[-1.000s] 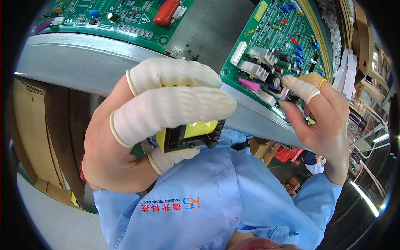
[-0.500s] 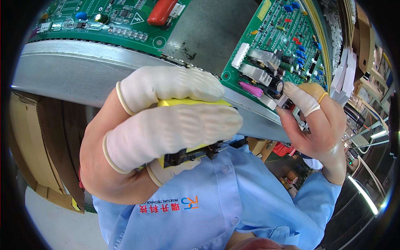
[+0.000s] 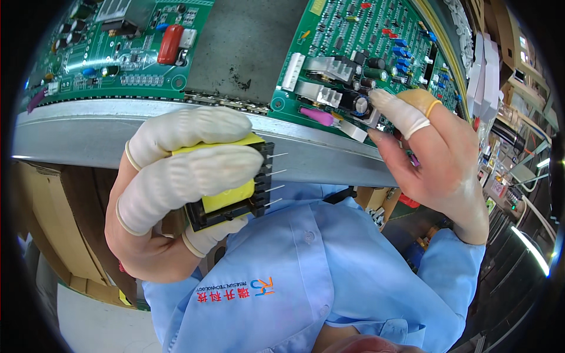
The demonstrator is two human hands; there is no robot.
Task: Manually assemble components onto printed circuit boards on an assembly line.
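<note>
My left hand (image 3: pixel 188 167), white finger cots on its fingers, is closed round a yellow-wrapped transformer (image 3: pixel 229 197) with a black frame. The transformer is held in front of the bench edge, its thin metal pins pointing right. At the near edge of the right green circuit board (image 3: pixel 347 44), my right hand (image 3: pixel 432 141) has its thumb and cot-covered index finger closed. They grip the board's edge area beside a round black capacitor (image 3: pixel 360 105) and silver heat sinks (image 3: pixel 318 93). A pink-sleeved part (image 3: pixel 318 116) lies left of these fingers. My right hand's other fingers are partly hidden.
Another green circuit board (image 3: pixel 126 59) with a red capacitor (image 3: pixel 170 44) lies at the left. A metal rail (image 3: pixel 76 120) runs along the near bench edge. Cardboard boxes (image 3: pixel 53 217) stand below left, and yellow cables (image 3: pixel 453 53) bend past the right board.
The boards appear farther left and lower in the view. My left hand has shifted left and turned the transformer, so its pins show more. My right hand stays at the right board.
</note>
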